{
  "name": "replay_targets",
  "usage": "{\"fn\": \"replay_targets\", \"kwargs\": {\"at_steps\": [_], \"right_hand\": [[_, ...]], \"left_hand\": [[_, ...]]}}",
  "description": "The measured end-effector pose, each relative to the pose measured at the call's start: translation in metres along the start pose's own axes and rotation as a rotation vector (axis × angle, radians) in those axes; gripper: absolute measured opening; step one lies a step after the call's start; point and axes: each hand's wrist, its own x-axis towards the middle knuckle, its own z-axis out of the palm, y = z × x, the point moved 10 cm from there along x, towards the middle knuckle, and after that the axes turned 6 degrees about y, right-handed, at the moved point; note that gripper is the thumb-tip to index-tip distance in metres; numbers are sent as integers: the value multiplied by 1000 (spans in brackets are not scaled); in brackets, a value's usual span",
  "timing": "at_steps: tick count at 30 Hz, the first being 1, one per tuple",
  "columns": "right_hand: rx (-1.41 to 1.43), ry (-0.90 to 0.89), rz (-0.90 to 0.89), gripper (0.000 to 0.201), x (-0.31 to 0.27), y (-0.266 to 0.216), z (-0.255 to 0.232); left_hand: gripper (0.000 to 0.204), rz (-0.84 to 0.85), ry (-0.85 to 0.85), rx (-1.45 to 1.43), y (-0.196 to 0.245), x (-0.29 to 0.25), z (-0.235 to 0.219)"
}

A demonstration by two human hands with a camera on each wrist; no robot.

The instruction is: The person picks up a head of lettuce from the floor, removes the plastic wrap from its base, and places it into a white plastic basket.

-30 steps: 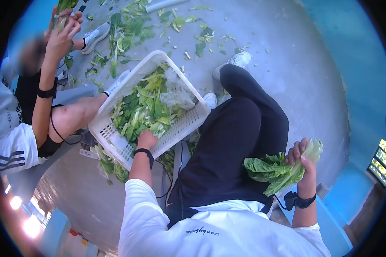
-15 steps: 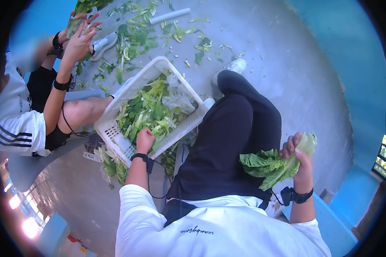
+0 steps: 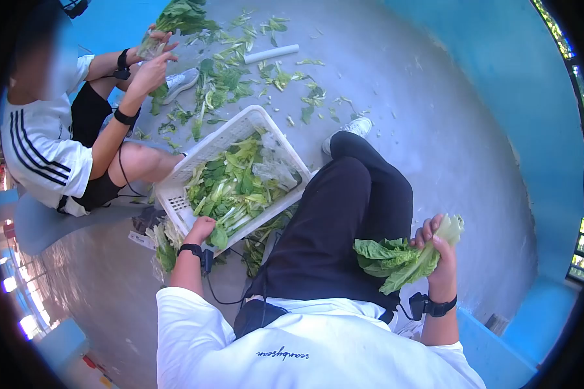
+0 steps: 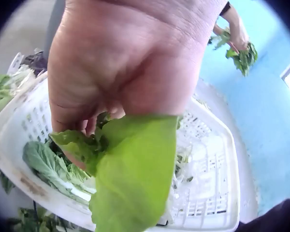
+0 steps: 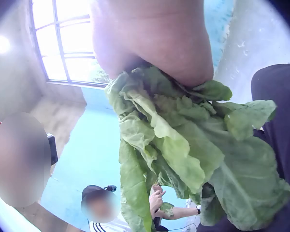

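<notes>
My left hand is over the near edge of a white plastic basket. In the left wrist view its fingers curl round leafy greens, and a broad light green leaf hangs below the palm. Cut greens lie heaped in the basket beside that hand, with a clear plastic bag at the far side. Off to the right, my right hand grips a head of leafy lettuce by its pale stem end. Its leaves spread toward my thigh, filling much of the right wrist view.
Another person sits at the left, holding a bunch of greens. Scattered leaves and a white tube lie on the floor beyond the basket. More greens are beside and beneath the basket. A blue wall curves along the right.
My left hand has drawn back from the heap toward the basket's near-left rim, with a leaf in it. The right hand keeps its hold on the lettuce. The head view has shifted.
</notes>
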Motion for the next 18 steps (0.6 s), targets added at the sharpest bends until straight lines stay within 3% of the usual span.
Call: {"fn": "replay_targets", "kwargs": {"at_steps": [3,5,11,14,15,18], "right_hand": [[25,-4,5,28,-6,5,-1],[47,23,39,27,-8,9,-3],[72,24,47,26,-17,1,-8],[211,-29,-45,24,-35,-7,-20],[74,-129,239,22,-13,30,41],[104,-166,224,22,-15,26,37]], "left_hand": [[26,-56,-65,-44,8,-13,-3],[34,-90,-201,-738,64,-74,6],[42,-66,-277,-783,83,-95,13],[49,-10,-430,-737,162,-100,3],[57,469,-393,-853,281,-213,-9],[64,406,-485,-925,294,-236,-5]]}}
